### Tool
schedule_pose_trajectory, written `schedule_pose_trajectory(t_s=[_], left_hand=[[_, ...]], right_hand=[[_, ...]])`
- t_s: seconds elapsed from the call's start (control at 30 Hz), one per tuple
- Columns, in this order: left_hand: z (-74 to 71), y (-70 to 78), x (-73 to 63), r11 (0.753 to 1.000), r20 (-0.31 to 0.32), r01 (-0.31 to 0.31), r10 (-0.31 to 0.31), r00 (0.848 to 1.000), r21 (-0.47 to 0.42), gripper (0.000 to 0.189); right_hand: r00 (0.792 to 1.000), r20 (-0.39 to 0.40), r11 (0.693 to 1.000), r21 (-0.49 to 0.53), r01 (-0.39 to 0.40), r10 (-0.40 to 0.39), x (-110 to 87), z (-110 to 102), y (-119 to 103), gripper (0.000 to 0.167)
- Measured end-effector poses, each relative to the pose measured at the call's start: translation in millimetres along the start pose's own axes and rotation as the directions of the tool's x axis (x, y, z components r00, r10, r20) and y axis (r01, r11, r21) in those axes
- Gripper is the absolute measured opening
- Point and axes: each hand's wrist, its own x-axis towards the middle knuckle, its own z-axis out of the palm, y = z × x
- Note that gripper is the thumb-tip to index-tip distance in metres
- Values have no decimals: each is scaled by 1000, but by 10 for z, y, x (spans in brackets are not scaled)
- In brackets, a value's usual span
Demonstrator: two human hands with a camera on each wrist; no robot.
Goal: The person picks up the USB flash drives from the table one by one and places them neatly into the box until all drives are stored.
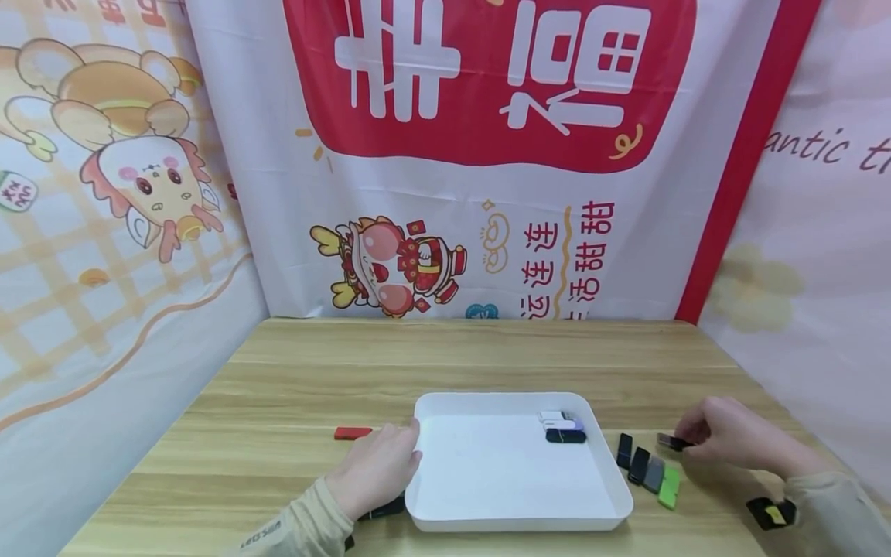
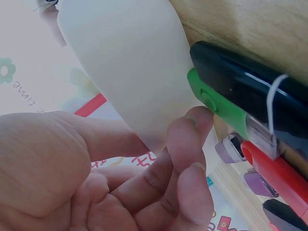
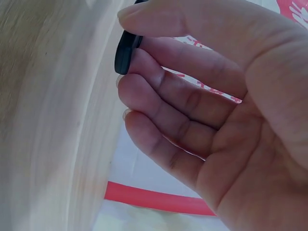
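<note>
My left hand [image 1: 383, 468] grips the left wall of a white tray [image 1: 487, 476], thumb on one side and fingers on the other in the left wrist view. Close to those fingertips lie a green USB stick [image 2: 224, 103] with a clear end and a larger black one [image 2: 240, 77]. To the right of the tray, my right hand [image 1: 738, 439] pinches a black USB stick [image 3: 124, 57] between thumb and fingers, low over the table. Its metal end [image 1: 666, 439] points left in the head view. Inside the tray's far right corner sit white sticks [image 1: 554, 418] and a black one [image 1: 565, 436].
Beside the tray's right wall, a slanted row holds black sticks [image 1: 639, 466], a grey one [image 1: 654, 474] and a bright green one [image 1: 669, 488]. A black-and-yellow stick [image 1: 769, 512] lies by the right sleeve. Left of the tray is a red stick [image 1: 351, 433]. Printed cloths surround the wooden table [image 1: 473, 356].
</note>
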Motion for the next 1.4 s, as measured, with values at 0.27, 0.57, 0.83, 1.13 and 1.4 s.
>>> schedule_pose_trajectory(t_s=[0.27,0.57,0.83,1.13,1.4], left_hand=[[0,12,-6,1000,-2,-4,4,1000,-6,43],[1,-8,-31,1000,12,-1,2,1000,-18,44],[0,-13,-5,1000,5,-7,7,1000,-7,44],[-4,5,-14,1000,-3,-16,16,1000,-19,44],[-2,0,-15,1000,-30,-23,23,999,3,43]], right_hand=[[996,-53,998,2,67,-66,70,-54,-147,16],[992,-38,992,-19,123,-124,315,-214,-441,16],[984,7,981,-73,178,-178,580,-320,-838,21],[968,125,964,-127,235,-220,803,-123,-1263,20],[961,181,956,-165,241,-211,926,144,-1402,25]])
